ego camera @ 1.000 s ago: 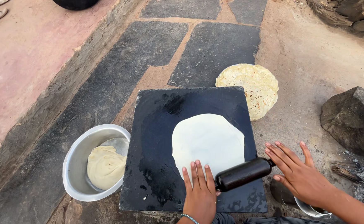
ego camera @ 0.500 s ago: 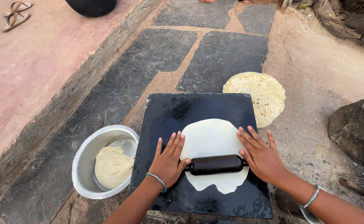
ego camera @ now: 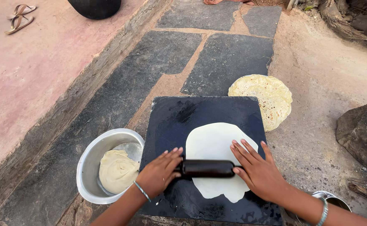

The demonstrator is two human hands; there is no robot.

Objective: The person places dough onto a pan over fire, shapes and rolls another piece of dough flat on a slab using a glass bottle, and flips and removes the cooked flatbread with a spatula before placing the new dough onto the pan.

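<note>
A flat round of pale dough (ego camera: pixel 217 144) lies on a black square slab (ego camera: pixel 179 121). A dark rolling pin (ego camera: pixel 207 168) rests across the dough's near half. My left hand (ego camera: pixel 160 172) presses flat on the pin's left end, fingers together. My right hand (ego camera: pixel 254 169) presses flat on its right end, with fingers spread over the dough. Both wrists wear thin bangles.
A steel bowl (ego camera: pixel 89 161) holding a lump of dough (ego camera: pixel 117 170) sits left of the slab. A cooked flatbread (ego camera: pixel 263 99) lies on the ground beyond the slab's far right corner. A dark rock (ego camera: pixel 363 132) is at the right, another steel vessel (ego camera: pixel 332 200) near my right forearm.
The rolling pin went from tilted at the slab's near right to level across the dough, then shifted slightly left and nearer. My hands moved with it.
</note>
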